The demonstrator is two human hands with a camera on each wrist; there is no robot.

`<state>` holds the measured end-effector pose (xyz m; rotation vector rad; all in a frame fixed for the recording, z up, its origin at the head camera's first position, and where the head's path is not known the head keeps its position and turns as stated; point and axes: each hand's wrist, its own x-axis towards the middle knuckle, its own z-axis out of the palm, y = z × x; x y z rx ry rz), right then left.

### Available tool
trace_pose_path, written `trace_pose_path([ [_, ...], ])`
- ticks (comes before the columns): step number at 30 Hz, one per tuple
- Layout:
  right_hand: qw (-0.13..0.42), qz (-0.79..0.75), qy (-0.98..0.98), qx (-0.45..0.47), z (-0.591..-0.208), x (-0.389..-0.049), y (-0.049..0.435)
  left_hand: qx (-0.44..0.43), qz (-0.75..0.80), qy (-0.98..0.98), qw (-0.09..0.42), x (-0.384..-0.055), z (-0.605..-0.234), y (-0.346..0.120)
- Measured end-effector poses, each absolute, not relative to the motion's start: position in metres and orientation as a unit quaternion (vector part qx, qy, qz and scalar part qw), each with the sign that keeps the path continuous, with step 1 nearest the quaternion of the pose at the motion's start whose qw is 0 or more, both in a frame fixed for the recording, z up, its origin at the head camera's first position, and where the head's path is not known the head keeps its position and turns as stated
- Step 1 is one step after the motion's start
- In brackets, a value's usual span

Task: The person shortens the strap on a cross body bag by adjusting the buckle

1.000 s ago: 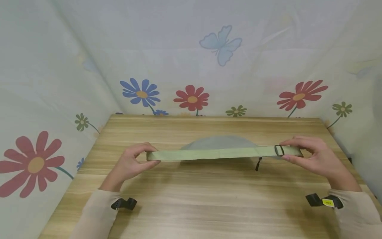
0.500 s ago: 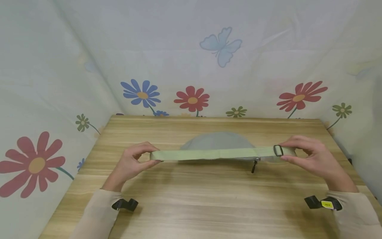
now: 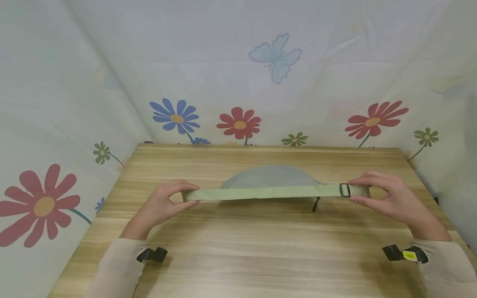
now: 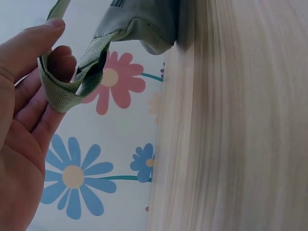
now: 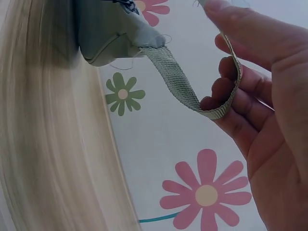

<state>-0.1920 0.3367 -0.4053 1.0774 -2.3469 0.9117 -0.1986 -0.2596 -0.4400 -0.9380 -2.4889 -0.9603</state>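
A grey-green waist bag (image 3: 273,176) sits on or just above the wooden table, behind its light green webbing strap (image 3: 261,193). The strap is stretched sideways between both hands. My left hand (image 3: 162,203) grips its left end, thumb over the webbing and fingers inside the loop, as the left wrist view shows. On the other side my right hand (image 3: 389,198) holds the right end, close to a black slider buckle (image 3: 344,190). The fingers curl inside the strap loop (image 5: 175,79) in the right wrist view. A black zipper pull (image 3: 315,205) dangles below the strap. Much of the bag's front is hidden.
The wooden table (image 3: 261,256) extends toward me and back to a white curtain (image 3: 208,62) printed with flowers and a butterfly. Curtain also lines both sides. Each sleeve carries a black wrist mount (image 3: 152,254).
The bag body has risen slightly into view behind the strap. The buckle and zipper pull have shifted a little left. Both hands keep their hold, almost in place.
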Motion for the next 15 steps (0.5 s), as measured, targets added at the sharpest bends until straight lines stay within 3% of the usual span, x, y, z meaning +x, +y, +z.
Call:
trace_pose_path([
  [15,0.189,0.295,-0.863,0.364,-0.417,-0.195,0.334,-0.352,-0.286,-0.881,0.133,-0.202,-0.444,-0.264],
])
